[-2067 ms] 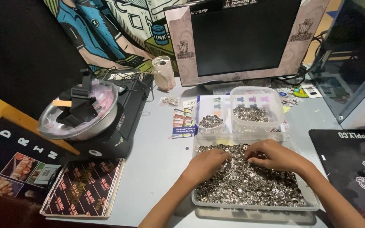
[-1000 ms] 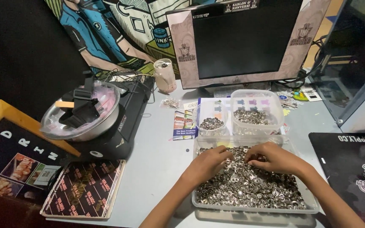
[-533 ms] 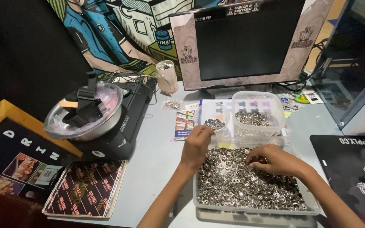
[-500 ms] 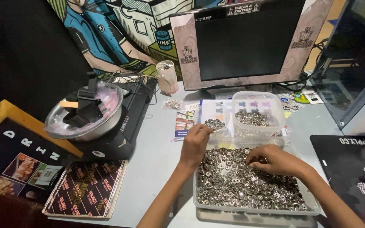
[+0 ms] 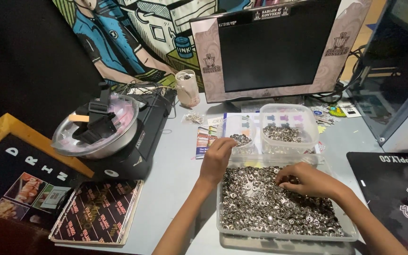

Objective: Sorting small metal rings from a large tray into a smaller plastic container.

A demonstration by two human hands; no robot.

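Note:
A clear plastic tray (image 5: 219, 222) in front of me is full of small silver metal snap parts (image 5: 265, 208). My right hand (image 5: 305, 179) rests in the pile with its fingers curled over some pieces. My left hand (image 5: 217, 158) reaches past the tray's far left corner, its fingertips at a small clear cup (image 5: 240, 131) that holds a few silver parts. I cannot tell whether those fingers pinch a piece. A bigger clear tub (image 5: 289, 123) behind the tray also holds silver parts.
A monitor (image 5: 272, 47) stands at the back, a pale cup (image 5: 187, 88) to its left. A bowl with black parts (image 5: 97, 127) sits on a black machine (image 5: 140, 146) at left. Printed boards (image 5: 95, 212) lie at front left, a black mat (image 5: 393, 189) at right.
My left hand left the pile in the tray and moved forward-left to the small cup. My right hand stayed in the pile. The view shifted down slightly.

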